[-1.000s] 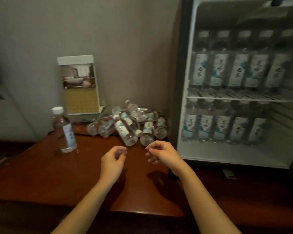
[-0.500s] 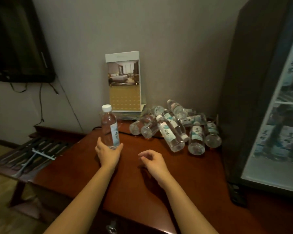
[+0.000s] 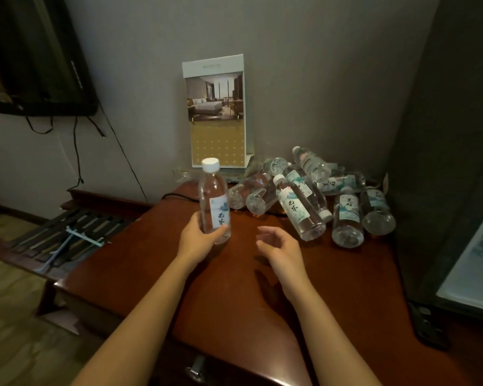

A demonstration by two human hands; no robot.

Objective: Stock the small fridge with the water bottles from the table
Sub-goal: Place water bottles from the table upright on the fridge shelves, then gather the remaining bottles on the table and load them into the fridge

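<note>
Right, my left hand (image 3: 198, 240) is wrapped round the lower half of the upright bottle (image 3: 214, 201), thumb across the label and the white cap pointing up. Whether its base touches the worktop (image 3: 234, 302) I cannot tell. My right hand (image 3: 279, 243) holds nothing; its fingers are loosely curled as it hovers just beside the bottle, short of the pile of bottles (image 3: 313, 196) lying on their sides at the back, next to the dark side of the fridge (image 3: 435, 162). To do this well I'd hold the bottle low and firm, since the clear plastic looks smooth and may give under a squeeze. I'd carry it upright across to the right so it goes onto a shelf standing. The free hand could take a bottle from the near edge of the pile, one nothing rests on, so the others don't roll.
</note>
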